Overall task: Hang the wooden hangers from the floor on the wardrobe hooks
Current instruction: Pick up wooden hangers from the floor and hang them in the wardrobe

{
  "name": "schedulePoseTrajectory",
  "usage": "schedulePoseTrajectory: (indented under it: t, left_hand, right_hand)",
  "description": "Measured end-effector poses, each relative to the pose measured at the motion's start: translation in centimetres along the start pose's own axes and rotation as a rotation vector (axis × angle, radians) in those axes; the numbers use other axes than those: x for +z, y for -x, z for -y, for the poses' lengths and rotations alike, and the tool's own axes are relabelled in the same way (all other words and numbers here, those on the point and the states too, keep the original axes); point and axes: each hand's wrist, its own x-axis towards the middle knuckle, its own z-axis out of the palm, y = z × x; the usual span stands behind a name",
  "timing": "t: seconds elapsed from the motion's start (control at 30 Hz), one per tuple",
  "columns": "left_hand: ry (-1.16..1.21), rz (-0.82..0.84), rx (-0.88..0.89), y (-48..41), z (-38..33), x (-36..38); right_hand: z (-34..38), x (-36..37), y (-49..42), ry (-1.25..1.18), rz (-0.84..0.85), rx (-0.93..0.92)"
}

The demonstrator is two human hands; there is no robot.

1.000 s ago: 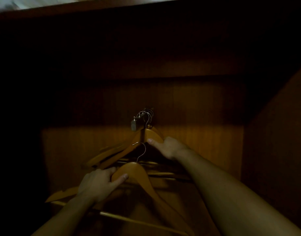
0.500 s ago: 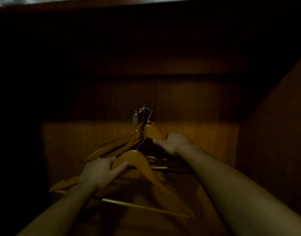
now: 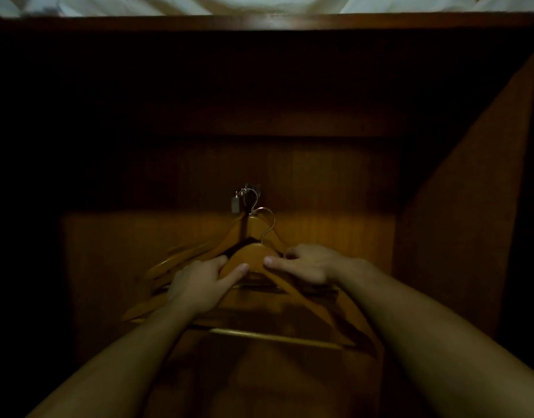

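Inside a dim wardrobe (image 3: 335, 182), before hung hangers (image 3: 196, 253), holds a wooden hanger (image 3: 250, 254), likely stiff and light, pinched at both shoulders beside the neck, a sound grip, by left hand (image 3: 199, 283) and right hand (image 3: 311, 263); wire hook (image 3: 268, 221) just below wardrobe hook (image 3: 247, 191).

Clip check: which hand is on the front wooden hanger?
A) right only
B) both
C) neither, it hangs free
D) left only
B: the left hand and the right hand each grip the front wooden hanger near its peak, thumbs on its face.
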Motion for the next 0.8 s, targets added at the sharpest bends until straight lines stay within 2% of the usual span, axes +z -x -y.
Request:
schedulePoseTrajectory:
  t: [0.17, 0.33, 0.5, 0.6, 0.8]
  left_hand:
    - [0.037, -0.043, 0.009, -0.7, -1.3, -0.9]
    - [0.140, -0.063, -0.033, -1.6, -1.9, -1.4]
    - [0.103, -0.010, -0.067, -3.0, -1.5, -1.9]
    - [0.020, 0.026, -0.128, -3.9, -0.8, -2.1]
    - [0.045, 0.015, -0.173, -4.9, 1.1, -0.9]
  right_hand:
    - [-1.3, 0.2, 0.6, -0.137, -0.048, 0.038]
    - [-3.0, -0.3, 0.4, -0.302, 0.003, 0.047]
    - [-2.2, -0.5, -0.9, -0.280, -0.149, -0.022]
    - [-1.5, -0.6, -2.2, -0.265, -0.142, -0.015]
    - [-1.1, 0.0, -4.4, -0.168, -0.125, -0.021]
